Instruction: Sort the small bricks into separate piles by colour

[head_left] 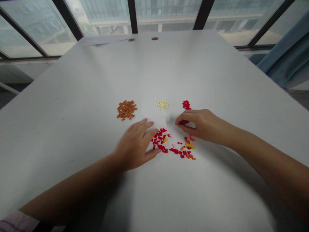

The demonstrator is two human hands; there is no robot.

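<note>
A scatter of small mixed bricks [172, 145], mostly red with some yellow, orange and pink, lies on the white table [72, 106] in front of me. My left hand [137, 145] rests flat on the table with fingers stretched, touching the left edge of that scatter. My right hand [198, 124] hovers just above the scatter's right side, fingers curled in a pinch; what it holds, if anything, is too small to see. Farther back lie three sorted heaps: an orange-brown pile [126, 109], a cream pile [162, 104] and a small red pile [186, 104].
Two small dark round spots [154, 38] mark the table's far edge. Large windows with black frames [132, 14] run behind the table. A blue curtain [285, 58] hangs at the right.
</note>
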